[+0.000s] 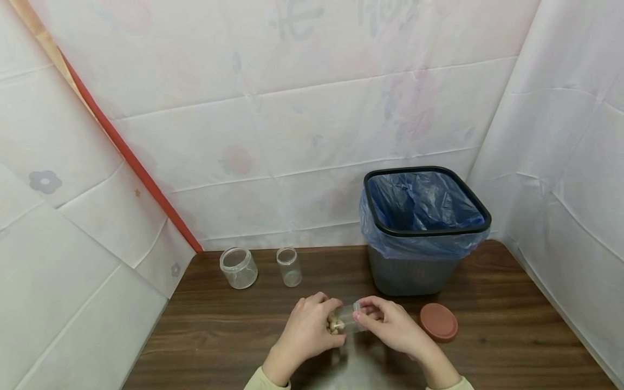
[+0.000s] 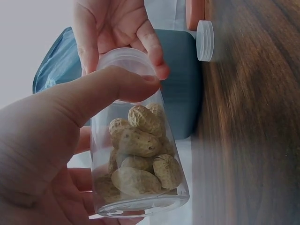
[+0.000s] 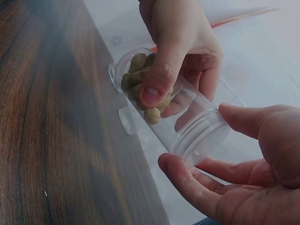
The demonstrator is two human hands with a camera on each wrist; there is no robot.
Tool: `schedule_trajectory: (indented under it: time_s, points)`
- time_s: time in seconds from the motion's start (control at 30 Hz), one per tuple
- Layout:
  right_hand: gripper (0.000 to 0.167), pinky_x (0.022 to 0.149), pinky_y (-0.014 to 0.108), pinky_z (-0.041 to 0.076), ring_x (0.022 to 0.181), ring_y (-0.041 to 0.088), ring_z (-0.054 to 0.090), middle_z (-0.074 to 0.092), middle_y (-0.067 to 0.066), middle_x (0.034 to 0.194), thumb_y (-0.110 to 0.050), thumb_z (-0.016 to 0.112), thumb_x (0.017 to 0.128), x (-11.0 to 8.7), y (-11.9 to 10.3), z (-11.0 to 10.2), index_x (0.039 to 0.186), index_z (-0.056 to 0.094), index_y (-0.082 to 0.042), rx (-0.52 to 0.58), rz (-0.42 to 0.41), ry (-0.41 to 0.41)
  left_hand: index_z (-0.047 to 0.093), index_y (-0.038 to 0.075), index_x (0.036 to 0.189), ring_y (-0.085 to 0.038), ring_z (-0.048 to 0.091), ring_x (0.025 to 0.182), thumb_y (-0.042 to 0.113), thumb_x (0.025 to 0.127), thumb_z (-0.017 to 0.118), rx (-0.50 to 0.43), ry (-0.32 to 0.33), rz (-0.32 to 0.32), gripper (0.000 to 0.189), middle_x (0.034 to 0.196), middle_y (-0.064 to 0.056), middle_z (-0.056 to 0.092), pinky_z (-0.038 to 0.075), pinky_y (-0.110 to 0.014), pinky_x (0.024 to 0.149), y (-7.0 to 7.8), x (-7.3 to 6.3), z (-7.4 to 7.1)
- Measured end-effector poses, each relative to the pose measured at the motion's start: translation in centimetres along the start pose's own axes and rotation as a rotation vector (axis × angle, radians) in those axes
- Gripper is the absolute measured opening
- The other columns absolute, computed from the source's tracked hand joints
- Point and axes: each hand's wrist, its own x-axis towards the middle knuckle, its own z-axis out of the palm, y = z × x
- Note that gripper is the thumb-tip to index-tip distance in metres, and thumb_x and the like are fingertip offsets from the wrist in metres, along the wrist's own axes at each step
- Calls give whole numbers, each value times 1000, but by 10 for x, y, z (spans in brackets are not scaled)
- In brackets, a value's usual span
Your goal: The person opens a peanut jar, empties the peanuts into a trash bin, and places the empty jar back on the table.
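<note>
A clear plastic jar [image 2: 105, 136] with several unshelled peanuts [image 2: 138, 140] inside lies tilted between the hands, just above the table. My left hand [image 1: 308, 327] grips its body near the base, thumb across the front and fingers behind. With thumb and fingertips, my right hand [image 1: 392, 323] pinches the translucent lid [image 3: 204, 136] at the jar's other end. The peanuts gather toward the base, partly hidden by the left thumb in the right wrist view. Whether the lid is tight or loose cannot be seen.
Two uncapped clear jars, one wide [image 1: 239, 269] and one narrow [image 1: 290, 268], stand at the back left. A bin [image 1: 409, 271] lined with a blue bag stands at the back right. A reddish-brown lid [image 1: 439, 322] and another translucent lid [image 2: 205, 41] lie on the wooden table [image 1: 209, 330].
</note>
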Motion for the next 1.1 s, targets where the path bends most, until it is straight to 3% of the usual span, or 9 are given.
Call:
schedule_trajectory:
  time_s: [0.67, 0.93, 1.1]
  points:
    - [50, 83, 37, 62, 105, 22, 74, 73, 8, 118, -35, 71, 108, 0, 3, -1, 139, 65, 3, 8, -13, -27, 82, 15, 120, -6, 65, 86, 35, 71, 100, -73, -27, 20, 55, 103, 4, 74, 55, -38, 79, -6, 2, 0]
    - [49, 92, 30, 61, 115, 26, 71, 69, 16, 132, -21, 78, 103, 1, 5, -7, 142, 63, 4, 21, -199, -60, 83, 10, 120, 1, 54, 73, 30, 73, 97, -211, -54, 10, 53, 99, 3, 74, 47, -20, 63, -10, 1, 1]
    - [50, 95, 29, 60, 117, 25, 71, 67, 17, 133, -19, 78, 103, 1, 7, -9, 143, 61, 5, 44, -227, -86, 82, 10, 120, 1, 52, 71, 30, 72, 97, -244, -62, 0, 54, 98, 5, 72, 46, -18, 61, -9, 1, -1]
